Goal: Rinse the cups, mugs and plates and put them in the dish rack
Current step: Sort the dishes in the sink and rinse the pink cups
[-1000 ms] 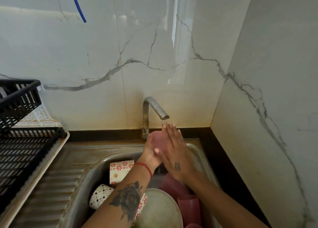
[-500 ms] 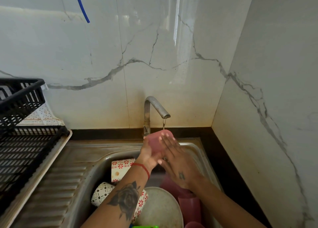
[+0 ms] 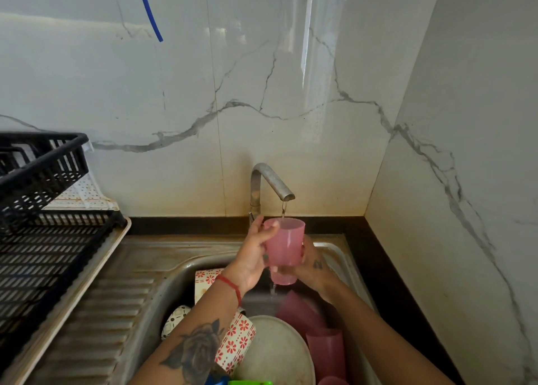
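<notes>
A pink plastic cup [image 3: 283, 246] stands upright under the tap [image 3: 269, 182], and a thin stream of water runs into it and spills from its base. My left hand [image 3: 251, 252] grips the cup's left side with the thumb at the rim. My right hand [image 3: 313, 264] holds its lower right side from behind. Below, in the sink [image 3: 177, 271], lie mugs with red flower prints [image 3: 235, 342], a dotted mug [image 3: 176, 320], a pale plate [image 3: 273, 352] and more pink cups [image 3: 326, 348]. The black dish rack [image 3: 43, 239] stands at the left.
A ribbed steel drainboard [image 3: 110, 309] lies between the sink and the rack's tray. Marble walls close in behind and on the right. A blue cord [image 3: 150, 9] hangs on the back wall. Blue and green items peek in at the bottom edge.
The cup went from tilted, with my right palm rubbing over it, to upright under the stream. My right hand dropped from the cup's front to its lower right side.
</notes>
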Available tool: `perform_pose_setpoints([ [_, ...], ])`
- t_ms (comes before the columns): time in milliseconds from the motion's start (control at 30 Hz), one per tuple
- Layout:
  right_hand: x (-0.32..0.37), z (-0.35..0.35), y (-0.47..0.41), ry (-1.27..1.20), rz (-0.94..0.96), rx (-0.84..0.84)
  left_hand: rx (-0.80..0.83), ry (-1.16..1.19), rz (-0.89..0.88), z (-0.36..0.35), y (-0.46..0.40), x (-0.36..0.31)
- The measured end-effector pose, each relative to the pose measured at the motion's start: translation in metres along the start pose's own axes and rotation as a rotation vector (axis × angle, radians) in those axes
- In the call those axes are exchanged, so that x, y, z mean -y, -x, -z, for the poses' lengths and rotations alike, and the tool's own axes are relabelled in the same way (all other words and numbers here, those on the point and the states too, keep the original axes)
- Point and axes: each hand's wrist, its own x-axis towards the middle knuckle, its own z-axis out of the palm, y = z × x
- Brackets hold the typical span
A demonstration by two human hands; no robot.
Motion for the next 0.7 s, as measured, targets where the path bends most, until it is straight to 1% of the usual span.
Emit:
perform_pose_setpoints([
  [100, -0.002, -0.010, -0.004, -0.094, 0.011, -0.059, 0.022, -0.142, -0.060, 0.009, 0.004, -0.009],
  [200, -0.003, -0.024, -0.008, -0.076, 0.060, -0.179, 0.032, -0.203, -0.100, 0.018, 0.009, -0.015],
  [333, -0.003, -0.027, -0.015, 0.182, 0.184, -0.315, -0.015, -0.181, -0.087, 0.029, 0.010, -0.018],
  [433, 0.002, -0.014, -0.016, 0.469, 0.320, -0.394, -0.033, -0.095, -0.032, 0.029, 0.006, -0.019],
  [500, 0.008, -0.002, -0.014, 0.649, 0.378, -0.422, -0.047, -0.011, 0.013, 0.025, -0.001, -0.017],
  [600, 0.018, 0.015, -0.011, 0.825, 0.472, -0.415, -0.087, 0.151, 0.074, 0.015, -0.015, -0.013],
  [700, 0.026, 0.028, -0.011, 0.998, 0.520, -0.350, -0.107, 0.229, 0.114, 0.006, -0.031, -0.005],
])
